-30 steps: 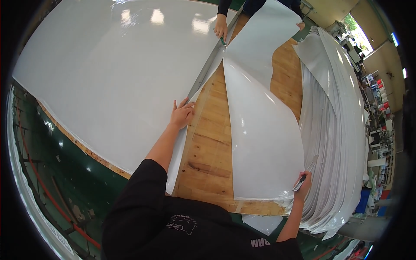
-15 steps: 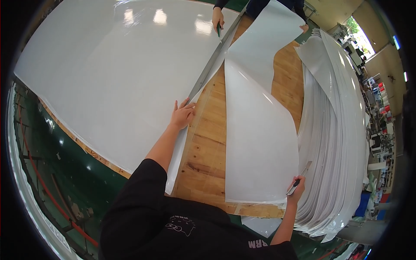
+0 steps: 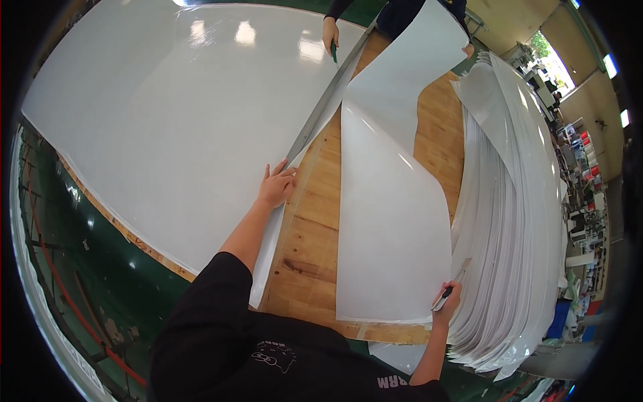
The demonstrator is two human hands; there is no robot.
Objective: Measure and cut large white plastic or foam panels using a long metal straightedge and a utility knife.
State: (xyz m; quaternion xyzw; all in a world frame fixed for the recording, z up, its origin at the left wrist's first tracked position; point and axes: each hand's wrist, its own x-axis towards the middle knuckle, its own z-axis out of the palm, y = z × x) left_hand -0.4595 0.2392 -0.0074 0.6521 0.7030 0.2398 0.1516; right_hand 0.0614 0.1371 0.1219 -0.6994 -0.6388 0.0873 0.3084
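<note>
My left hand [image 3: 276,186] lies with its fingers stretched out over the near end of a long metal straightedge [image 3: 320,107]. Under the straightedge is a large glossy white sheet [image 3: 167,134]. My right hand [image 3: 447,303] is closed around a utility knife [image 3: 444,297] with a black and silver handle, its blade pointing up and away. That hand is by the near right corner of a loose white strip [image 3: 392,228], which curls and twists toward the far side; whether it also pinches the corner, I cannot tell.
Across the table, a co-worker's hand [image 3: 331,31] holds a green-handled knife [image 3: 334,52] beside the straightedge; their other hand [image 3: 468,50] is at the strip's far edge. Wooden tabletop [image 3: 308,261] shows between sheet and strip. A thick stack of white sheets [image 3: 502,221] bulges at right.
My right hand with the knife and the strip's near end have shifted slightly left and nearer. The co-worker's knife hand has moved a little left. My left hand stays on the straightedge.
</note>
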